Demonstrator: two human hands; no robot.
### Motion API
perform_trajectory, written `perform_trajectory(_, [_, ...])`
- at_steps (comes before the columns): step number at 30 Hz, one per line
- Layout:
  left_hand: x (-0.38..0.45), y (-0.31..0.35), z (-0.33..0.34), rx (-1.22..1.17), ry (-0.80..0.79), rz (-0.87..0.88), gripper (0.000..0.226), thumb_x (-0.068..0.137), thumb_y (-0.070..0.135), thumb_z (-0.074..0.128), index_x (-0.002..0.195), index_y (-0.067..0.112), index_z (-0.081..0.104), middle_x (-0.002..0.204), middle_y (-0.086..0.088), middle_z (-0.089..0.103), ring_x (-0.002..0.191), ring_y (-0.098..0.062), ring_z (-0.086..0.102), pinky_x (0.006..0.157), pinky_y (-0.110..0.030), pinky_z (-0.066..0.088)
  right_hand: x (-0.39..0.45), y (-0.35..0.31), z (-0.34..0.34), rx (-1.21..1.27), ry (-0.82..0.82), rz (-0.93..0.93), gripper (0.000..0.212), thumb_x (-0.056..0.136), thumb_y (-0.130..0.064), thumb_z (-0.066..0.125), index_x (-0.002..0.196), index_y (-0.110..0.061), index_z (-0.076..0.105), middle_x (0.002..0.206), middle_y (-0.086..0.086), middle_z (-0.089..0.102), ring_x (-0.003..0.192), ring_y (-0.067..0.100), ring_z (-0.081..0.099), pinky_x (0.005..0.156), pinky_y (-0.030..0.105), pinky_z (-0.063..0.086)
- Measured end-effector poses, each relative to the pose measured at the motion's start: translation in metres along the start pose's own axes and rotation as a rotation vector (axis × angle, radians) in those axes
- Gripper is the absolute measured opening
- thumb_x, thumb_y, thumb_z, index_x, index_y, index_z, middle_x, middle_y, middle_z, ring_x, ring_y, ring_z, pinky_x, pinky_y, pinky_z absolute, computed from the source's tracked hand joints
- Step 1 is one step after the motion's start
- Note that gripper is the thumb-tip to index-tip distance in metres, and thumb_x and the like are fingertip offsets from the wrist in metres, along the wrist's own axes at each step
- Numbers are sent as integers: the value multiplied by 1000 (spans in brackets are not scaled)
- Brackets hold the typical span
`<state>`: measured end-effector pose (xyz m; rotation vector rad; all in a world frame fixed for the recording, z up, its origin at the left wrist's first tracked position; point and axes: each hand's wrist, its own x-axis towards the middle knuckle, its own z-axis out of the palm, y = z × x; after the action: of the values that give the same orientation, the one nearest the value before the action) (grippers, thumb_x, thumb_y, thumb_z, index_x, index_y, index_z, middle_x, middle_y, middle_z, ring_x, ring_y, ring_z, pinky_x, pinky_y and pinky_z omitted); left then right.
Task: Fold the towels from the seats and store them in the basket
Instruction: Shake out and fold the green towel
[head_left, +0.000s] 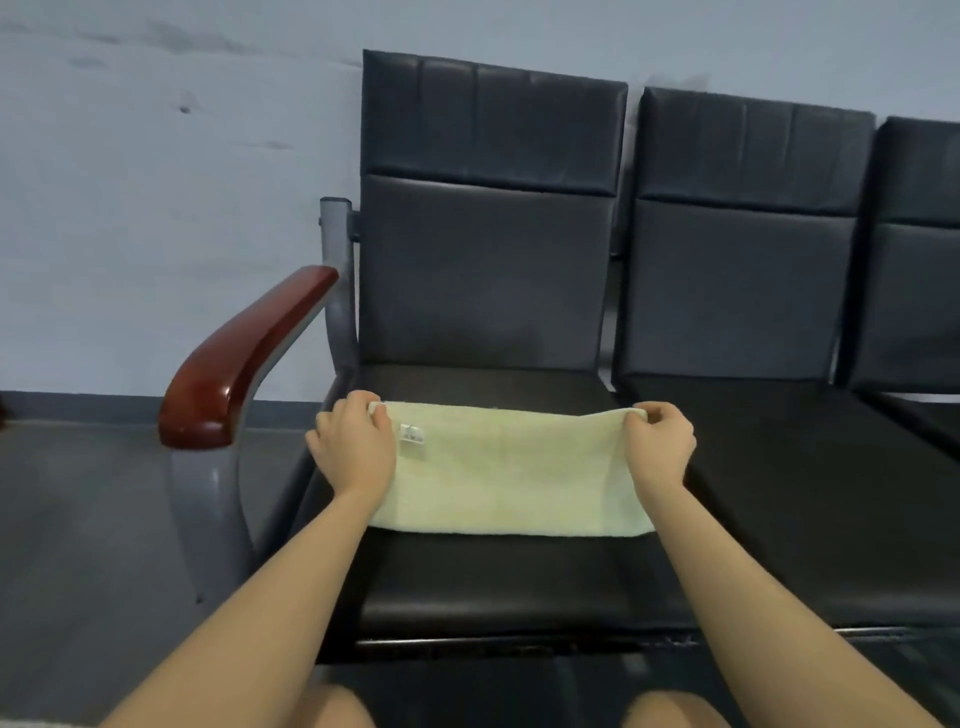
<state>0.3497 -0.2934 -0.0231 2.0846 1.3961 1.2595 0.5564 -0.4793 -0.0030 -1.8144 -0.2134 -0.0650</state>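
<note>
A pale yellow towel (511, 473) lies folded into a wide strip on the black seat (493, 582) of the leftmost chair. A small white label shows near its left end. My left hand (353, 447) pinches the towel's far left corner. My right hand (660, 441) pinches the far right corner, with the edge slightly lifted off the seat. The towel's near edge rests flat on the cushion. No basket is in view.
The chair has a reddish wooden armrest (244, 358) on a grey metal frame at the left. A second black seat (810, 493) adjoins on the right, and a third shows at the far right edge. A grey wall stands behind, grey floor to the left.
</note>
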Motion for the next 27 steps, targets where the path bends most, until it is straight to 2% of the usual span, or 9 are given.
perform_trajectory(3, [1,-7,13,61,-70,50,19,96,20,50,104,13,65,103,-8,67,98,-28,55,88,-38,33,2,18,8,-49,-23,24,19,88,-9,46,97,-16,61,91,5,64,75,20,57,69,36,49])
perform_trajectory(7, [19,-10,33,98,-77,122,18,96,17,49,103,12,65,102,-8,66,96,-28,56,84,-36,32,14,33,21,-73,-27,-11,16,91,-13,45,97,-22,57,93,2,63,76,19,58,66,34,47])
perform_trajectory(14, [59,-9,76,49,-26,168,19,97,15,48,103,10,64,102,-7,65,96,-26,55,85,-35,32,51,42,52,-72,42,-79,15,96,-19,47,105,-19,58,99,-1,62,86,18,60,79,40,51])
perform_trajectory(19, [77,-12,104,56,-5,140,18,96,15,49,102,10,65,102,-8,65,95,-27,55,84,-36,32,74,46,73,-104,45,-63,13,96,-21,47,103,-20,57,97,-4,61,85,18,60,79,38,49])
perform_trajectory(21, [82,-14,112,56,-14,97,19,96,15,48,103,10,65,104,-8,65,97,-26,54,86,-36,32,79,51,81,-111,50,-47,12,96,-22,45,100,-23,57,94,-7,61,83,17,60,80,42,52])
perform_trajectory(22, [83,-15,115,77,-32,77,20,96,16,48,106,10,64,108,-8,64,100,-27,53,87,-36,32,80,52,84,-126,41,-38,13,97,-22,45,102,-24,56,96,-6,61,84,17,61,82,45,52])
perform_trajectory(24, [84,-15,120,180,-115,57,26,97,19,49,120,11,59,122,-10,58,114,-29,47,95,-39,31,81,55,89,-230,-32,-40,25,98,-18,44,122,-21,53,119,0,58,98,22,60,88,44,50])
perform_trajectory(25, [81,-14,121,238,-172,78,32,97,22,49,127,12,55,130,-9,52,120,-29,42,98,-39,29,80,57,91,-316,-85,-68,34,98,-16,45,132,-18,47,133,2,50,106,25,58,87,41,47])
perform_trajectory(27, [72,-11,123,280,-269,189,37,97,26,48,132,15,50,139,-5,45,128,-26,34,103,-38,22,74,62,94,-473,-174,-177,45,96,-15,48,140,-16,40,144,2,37,115,26,52,83,37,41])
